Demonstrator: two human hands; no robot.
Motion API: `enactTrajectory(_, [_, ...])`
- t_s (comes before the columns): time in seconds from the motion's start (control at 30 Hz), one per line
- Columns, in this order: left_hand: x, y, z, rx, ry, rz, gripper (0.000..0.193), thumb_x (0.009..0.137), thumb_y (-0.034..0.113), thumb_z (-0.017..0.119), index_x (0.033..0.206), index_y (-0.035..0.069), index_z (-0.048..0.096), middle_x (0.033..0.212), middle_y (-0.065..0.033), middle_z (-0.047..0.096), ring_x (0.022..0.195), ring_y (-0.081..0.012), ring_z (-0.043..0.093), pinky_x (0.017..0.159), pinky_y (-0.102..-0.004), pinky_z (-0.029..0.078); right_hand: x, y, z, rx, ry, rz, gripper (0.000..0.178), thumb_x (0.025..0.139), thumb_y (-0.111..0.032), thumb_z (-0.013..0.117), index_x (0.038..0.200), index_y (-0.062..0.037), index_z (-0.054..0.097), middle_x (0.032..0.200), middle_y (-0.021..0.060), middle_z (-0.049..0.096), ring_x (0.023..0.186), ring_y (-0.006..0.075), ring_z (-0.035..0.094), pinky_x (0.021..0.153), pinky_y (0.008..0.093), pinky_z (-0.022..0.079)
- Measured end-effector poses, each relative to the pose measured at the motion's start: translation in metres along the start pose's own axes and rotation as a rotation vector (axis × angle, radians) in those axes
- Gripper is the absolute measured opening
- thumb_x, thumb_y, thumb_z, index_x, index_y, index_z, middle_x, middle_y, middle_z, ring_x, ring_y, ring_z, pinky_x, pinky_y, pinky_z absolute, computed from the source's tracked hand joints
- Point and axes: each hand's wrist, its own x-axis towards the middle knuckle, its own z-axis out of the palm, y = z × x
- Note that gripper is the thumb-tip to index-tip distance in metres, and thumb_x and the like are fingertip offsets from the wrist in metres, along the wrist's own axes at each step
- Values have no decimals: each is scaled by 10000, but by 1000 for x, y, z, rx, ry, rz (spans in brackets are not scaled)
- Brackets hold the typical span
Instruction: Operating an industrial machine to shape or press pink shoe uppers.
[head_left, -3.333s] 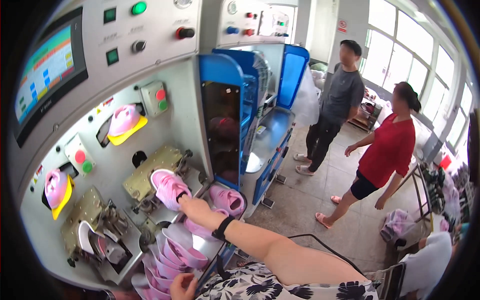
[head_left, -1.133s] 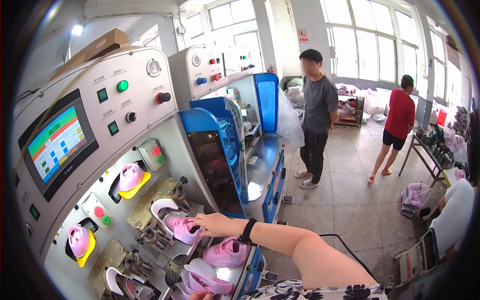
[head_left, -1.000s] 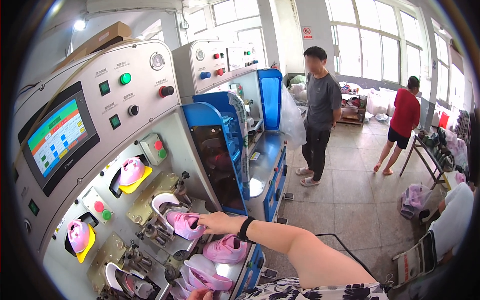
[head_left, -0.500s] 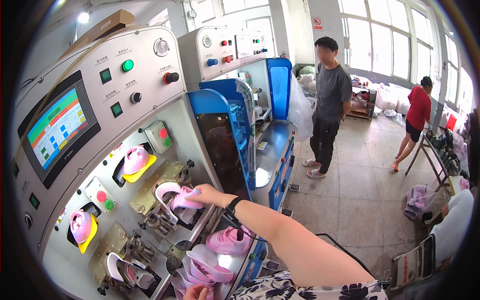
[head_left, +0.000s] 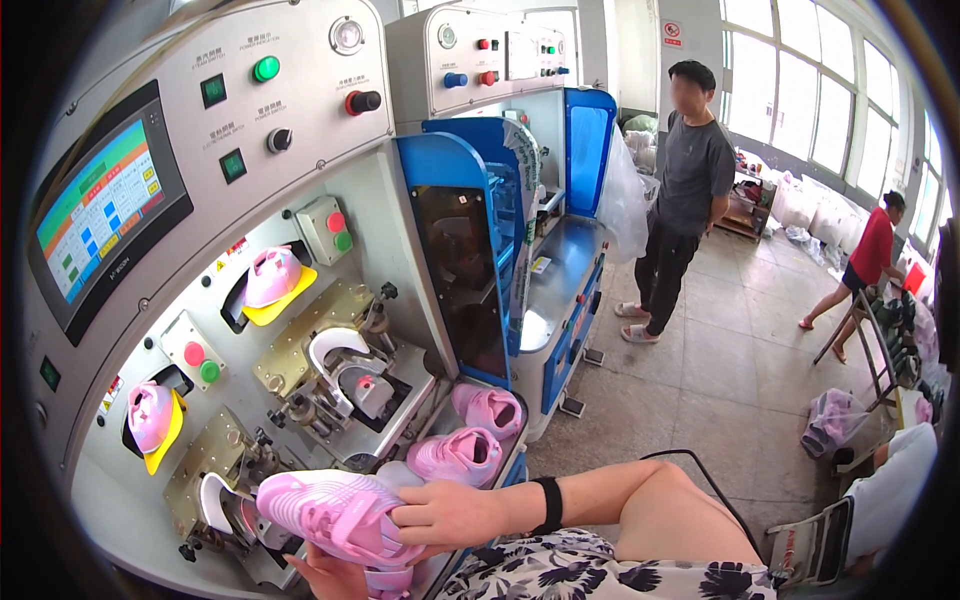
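A pink shoe upper (head_left: 335,508) with laces and a striped toe is in front of me, its toe pointing left. My right hand (head_left: 450,515) is closed on its ankle end. Below it, my left hand (head_left: 335,575) is closed at the underside, partly hidden by the upper. Two more pink shoe uppers, a nearer one (head_left: 455,455) and a farther one (head_left: 487,408), lie on the ledge to the right. More pink pieces (head_left: 390,580) show beneath my hands. The machine's farther mould (head_left: 370,393) holds no upper, and the upper covers part of the nearer mould (head_left: 220,500).
A steel machine (head_left: 300,80) with a touch screen (head_left: 105,210) and knobs rises at left. Two pink heel pieces on yellow-edged forms (head_left: 270,280) (head_left: 152,422) jut from its back wall. A blue-doored machine (head_left: 455,250) stands beyond. One person (head_left: 690,170) stands facing me; another (head_left: 870,250) works farther right.
My right hand has left the farther mould and come down toward me, now on a pink upper. My left hand has moved left to it. Another upper now lies on the ledge.
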Motion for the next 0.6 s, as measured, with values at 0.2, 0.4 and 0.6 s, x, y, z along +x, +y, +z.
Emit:
enactTrajectory(0.2, [29, 12, 48, -570, -111, -165, 433, 1026, 353, 458, 1327, 45, 501, 1336, -121, 559, 1226, -278, 546, 1035, -457, 447, -56, -9, -4, -42, -78, 238, 384, 664, -248, 725, 952, -83, 532, 998, 64, 478, 889, 237, 518, 673, 343, 495])
enactTrajectory(0.4, [46, 3, 89, -451, -358, -271, 490, 1058, 355, 336, 1410, 27, 428, 1421, -147, 494, 1302, -311, 483, 1103, -492, 381, -103, -10, -26, -334, -107, 378, 367, 659, -225, 705, 995, -123, 596, 1032, 33, 525, 948, 218, 548, 720, 311, 521])
enactTrajectory(0.6, [53, -11, 113, -607, -454, -379, 240, 1027, 180, 487, 1150, 8, 601, 1165, -108, 644, 1114, -227, 603, 1020, -400, 444, -136, -11, -23, -586, 58, 506, 292, 578, -197, 745, 854, -153, 662, 943, 26, 578, 928, 270, 579, 718, 365, 521])
